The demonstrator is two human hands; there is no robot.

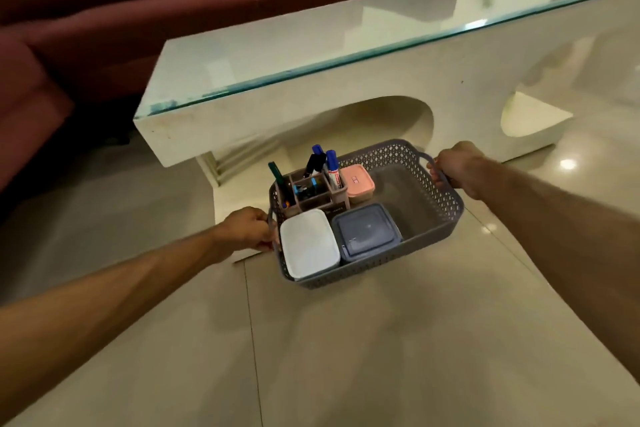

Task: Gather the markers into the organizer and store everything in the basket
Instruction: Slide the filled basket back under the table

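Note:
A grey perforated basket (434, 210) is on or just above the tiled floor in front of the white table. My left hand (247, 230) grips its left handle and my right hand (457, 168) grips its right handle. Inside, at the back left, stands a brown organizer (313, 196) with several markers (332, 166) upright in its compartments. A small pink lidded box (358, 182) sits beside it. At the front lie a white lidded container (308, 243) and a grey lidded container (365, 230). The basket's right part is bare.
A white low table with a glass top (311, 55) stands just behind the basket, its arched base close to the basket's far rim. A dark red sofa (138, 10) lies beyond it. Glossy floor tiles (381, 340) spread in front.

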